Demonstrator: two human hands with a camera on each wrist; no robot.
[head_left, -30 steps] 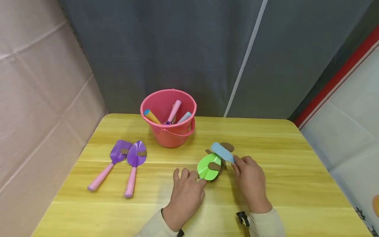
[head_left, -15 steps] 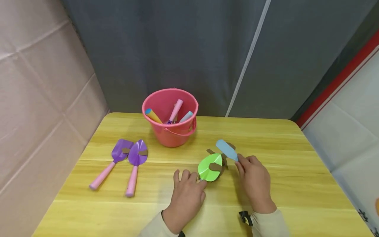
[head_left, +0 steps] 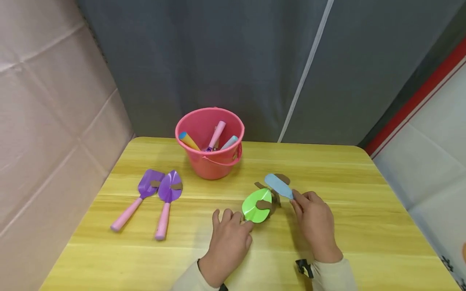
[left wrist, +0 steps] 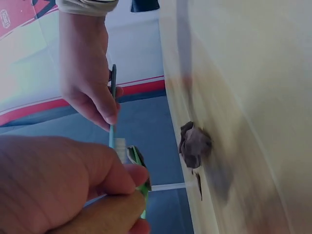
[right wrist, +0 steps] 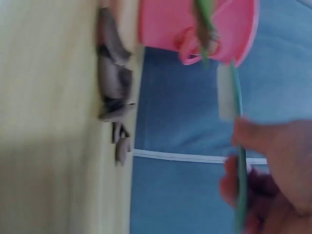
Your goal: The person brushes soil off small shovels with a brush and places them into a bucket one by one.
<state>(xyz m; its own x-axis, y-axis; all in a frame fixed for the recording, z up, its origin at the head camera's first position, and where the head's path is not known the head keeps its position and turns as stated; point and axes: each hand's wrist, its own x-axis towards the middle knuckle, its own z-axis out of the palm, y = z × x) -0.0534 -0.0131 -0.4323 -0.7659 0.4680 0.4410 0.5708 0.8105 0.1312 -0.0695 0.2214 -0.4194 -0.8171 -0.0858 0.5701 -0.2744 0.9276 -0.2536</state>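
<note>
My left hand (head_left: pixel 229 246) grips the handle of a small trowel with a leaf-shaped green blade (head_left: pixel 251 206). A brown patch (head_left: pixel 263 204) marks that blade. My right hand (head_left: pixel 314 226) pinches a flat blue brush (head_left: pixel 278 186) between thumb and fingers, its head close beside the green blade. White bristles (right wrist: pixel 225 92) show on the brush in the right wrist view. Crumpled brown pieces (right wrist: pixel 113 80) lie on the table beneath both tools; the left wrist view shows a brown clump (left wrist: pixel 195 145) there too. The trowel's handle is mostly hidden by my left hand.
A pink bucket (head_left: pixel 211 171) stands at the back of the wooden table (head_left: pixel 349 190), with several tool handles sticking up inside. To the left lie a purple shovel (head_left: pixel 145 186) and a purple trowel (head_left: pixel 166 194), each with a brown patch. A grey curtain (head_left: pixel 233 60) hangs behind.
My right hand and the brush have shifted slightly right, and the brush tip has dipped a little since half a second ago. My left hand keeps its grip on the green trowel.
</note>
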